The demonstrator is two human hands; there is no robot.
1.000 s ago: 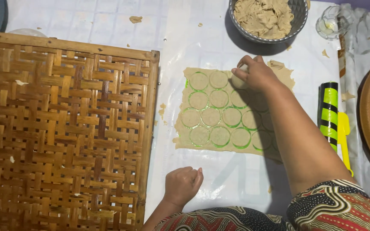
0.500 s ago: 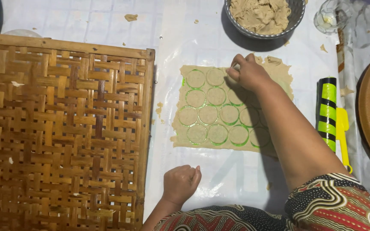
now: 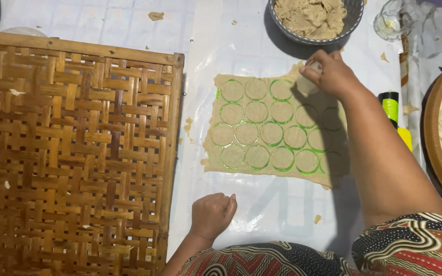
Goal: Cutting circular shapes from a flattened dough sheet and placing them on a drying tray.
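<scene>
So compared with a second earlier, the right hand (image 3: 328, 75) had slid from the upper middle of the dough sheet (image 3: 274, 130) toward its far right corner, right below the bowl (image 3: 313, 20) of dough scraps. The fingers were pinched around something small and pale, probably a bit of dough or a cutter, but I honestly couldn't tell which. The left hand (image 3: 212, 214) hadn't moved at all; it sat as a loose fist on the plastic sheet (image 3: 241, 51) near the front edge, holding nothing as far as I could see. The dough lay in the middle of the plastic, just right of the woven tray (image 3: 72, 153), with rows of rounds already cut and green showing through the rings. My read was that the cutting was basically done and the hand was working at the last corner. The right forearm covered the right end of the sheet, so the rounds there were hard to count. The yellow-green tool (image 3: 395, 115) was half hidden behind the arm, and the wooden tray (image 3: 433, 148) with pale pieces was cut off at the right edge.
</scene>
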